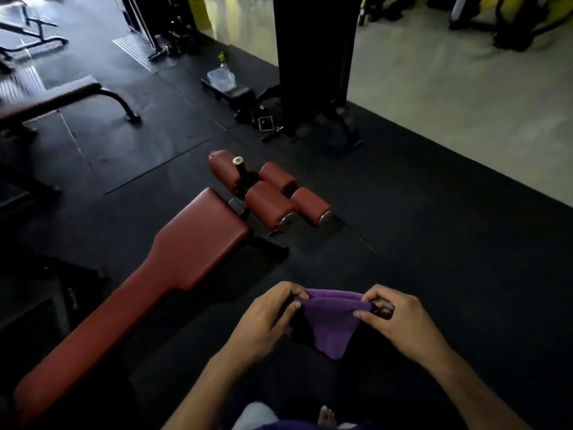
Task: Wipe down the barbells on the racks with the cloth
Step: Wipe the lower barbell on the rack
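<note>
Hard to see: the far end of the room is dim and blurred; dark frames and machines up there cannot be told apart, and no barbell can be picked out.
Cut off: the red bench (pixel 130 305) runs out of view at the lower left corner; both forearms leave the bottom edge.
Partly hidden: the cloth (pixel 330 321) has its 2 upper corners tucked under fingers, and a dark patch at its left side is too murky to read.
Cloth: purple, held in the air just right of the bench, stretched between both hands with its lower end hanging to a point.
Left hand (pixel 266 321): fingers curled, thumb and fingers pinching the cloth's left upper corner.
Right hand (pixel 393 321): same story on the other corner, thumb pressed on the cloth's top edge, fingers curled behind it.
Bench: angled pad, with 4 red roller pads (pixel 273 197) at its far end.
Beyond the bench: a clear tub (pixel 220 79) with a spray bottle (pixel 224 65) standing just behind it; whether they touch cannot be told.
Floor (pixel 434 243): black matting around the bench, pale floor further right.
Below the hands: a bare foot (pixel 327 415) at the bottom edge, right of the bench.
</note>
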A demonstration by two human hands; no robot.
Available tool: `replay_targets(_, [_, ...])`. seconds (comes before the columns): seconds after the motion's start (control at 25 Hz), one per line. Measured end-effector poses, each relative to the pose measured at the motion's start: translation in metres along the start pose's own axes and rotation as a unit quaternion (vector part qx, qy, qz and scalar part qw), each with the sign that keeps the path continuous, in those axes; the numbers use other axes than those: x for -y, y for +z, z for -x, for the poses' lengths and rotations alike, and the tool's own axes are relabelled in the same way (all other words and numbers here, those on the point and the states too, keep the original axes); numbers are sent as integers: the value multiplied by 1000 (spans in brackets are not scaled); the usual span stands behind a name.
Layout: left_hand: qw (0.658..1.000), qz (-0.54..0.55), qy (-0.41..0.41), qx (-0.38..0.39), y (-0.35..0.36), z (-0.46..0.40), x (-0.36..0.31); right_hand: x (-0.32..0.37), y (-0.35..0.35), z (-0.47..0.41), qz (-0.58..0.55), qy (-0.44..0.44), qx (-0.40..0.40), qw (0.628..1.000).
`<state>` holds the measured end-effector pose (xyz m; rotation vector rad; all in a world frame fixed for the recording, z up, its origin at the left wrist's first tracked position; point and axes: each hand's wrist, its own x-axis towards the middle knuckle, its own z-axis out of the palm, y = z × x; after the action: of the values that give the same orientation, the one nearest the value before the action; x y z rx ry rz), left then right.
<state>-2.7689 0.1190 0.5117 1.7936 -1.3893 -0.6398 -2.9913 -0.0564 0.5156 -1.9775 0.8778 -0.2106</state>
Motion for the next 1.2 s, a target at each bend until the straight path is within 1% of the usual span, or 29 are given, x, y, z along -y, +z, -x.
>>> replay_targets(0.12, [1000, -23, 13, 13, 8, -49, 15, -12, -28, -46, -8, -6, -25, 1000])
replay_targets(0.24, [1000, -24, 5, 15, 8, -100, 43, -18, -40, -97, 7, -17, -43, 999])
replay_targets(0.36, [999, -17, 20, 41, 5, -168, 64, -15, -66, -151, 17, 3, -55, 998])
replay_targets(0.44, [997, -18, 39, 67, 2, -221, 65, -12, -94, -179, 28, 21, -52, 998])
replay_targets(0.56, [993, -31, 65, 92, -2, -308, 57, -16, -135, -216, 31, 26, -99, 994])
replay_targets(0.68, [988, -33, 106, 109, -5, -395, 46, -28, -172, -251, 1, 58, -150, 987])
replay_targets(0.76, [984, -35, 131, 119, -2, -443, 40, -40, -192, -273, -23, 69, -161, 984])
replay_targets(0.84, [982, -32, 137, 124, 7, -487, 38, -56, -216, -302, -44, 86, -166, 981])
replay_targets(0.96, [982, -33, 132, 131, 29, -544, 38, -86, -254, -350, -57, 76, -172, 981])
replay_targets(1.12, [992, 10, 56, 115, 62, -638, 23, -118, -318, -427, -81, 44, -155, 984])
replay_targets(1.2, [993, -2, 53, 105, 66, -686, 13, -127, -350, -464, -107, 49, -151, 981])
